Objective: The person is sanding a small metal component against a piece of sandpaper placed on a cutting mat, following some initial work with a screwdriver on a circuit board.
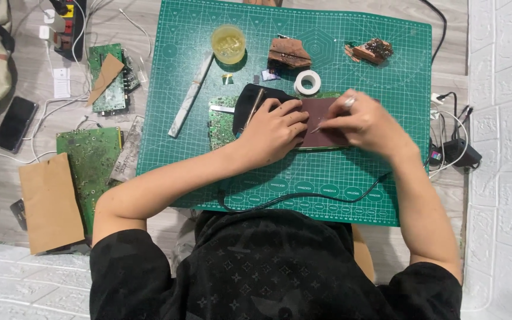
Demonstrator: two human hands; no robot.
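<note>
My left hand (275, 131) presses flat on a dark brown sheet (322, 134) that covers a green circuit board (223, 124) in the middle of the green cutting mat (351, 178). My right hand (367, 123) pinches a thin metal tool (347, 102), whose tip touches the brown sheet just right of my left fingers. A black cloth-like piece (249, 101) lies under my left hand's far side, with a thin stick across it.
On the mat's far side sit a yellow cup (228, 43), a white tape roll (307, 82), a long pale strip (192, 95) and two brown scrap pieces (289, 53). Left of the mat lie circuit boards (90, 160), cardboard (48, 201), a phone (15, 124) and cables. A black adapter (458, 152) sits right.
</note>
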